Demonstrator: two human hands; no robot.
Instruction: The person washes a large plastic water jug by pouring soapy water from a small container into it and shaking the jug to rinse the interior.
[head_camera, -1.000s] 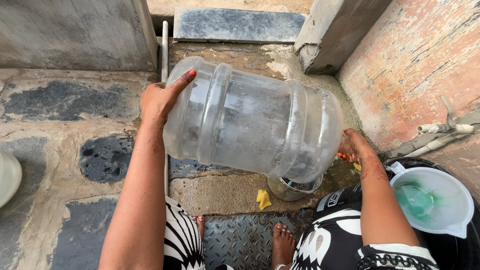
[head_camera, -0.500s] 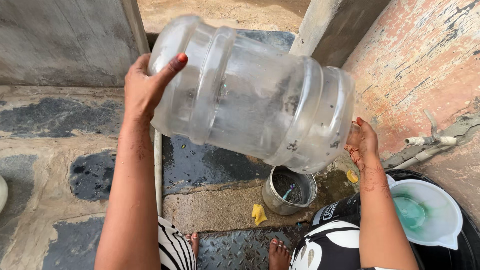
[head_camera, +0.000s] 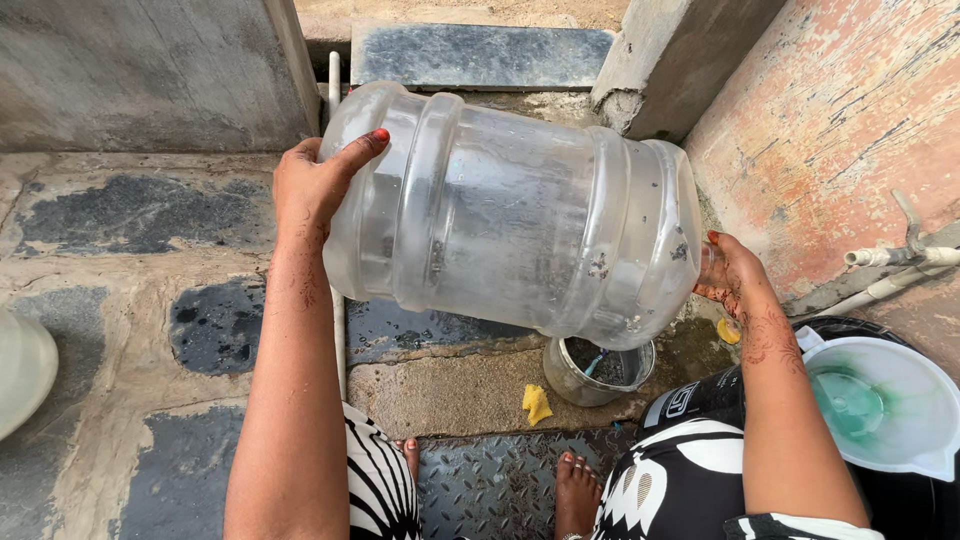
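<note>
I hold a large clear plastic water jug (head_camera: 510, 215) on its side above the wet stone floor (head_camera: 120, 300), its ribbed body lying across the middle of my view and its neck end tipped to the right and slightly down. Black specks cling to the inside near that end. My left hand (head_camera: 315, 185) presses flat against the jug's base, fingers spread over the rim, arm stretched up from below. My right hand (head_camera: 735, 275) cups the neck end from the right, wrist bent, gripping it. Just under the jug stands a small metal pot (head_camera: 598, 372), with a yellow scrap (head_camera: 537, 403) beside it. At the far right sits a white bucket (head_camera: 880, 400) with greenish water.
</note>
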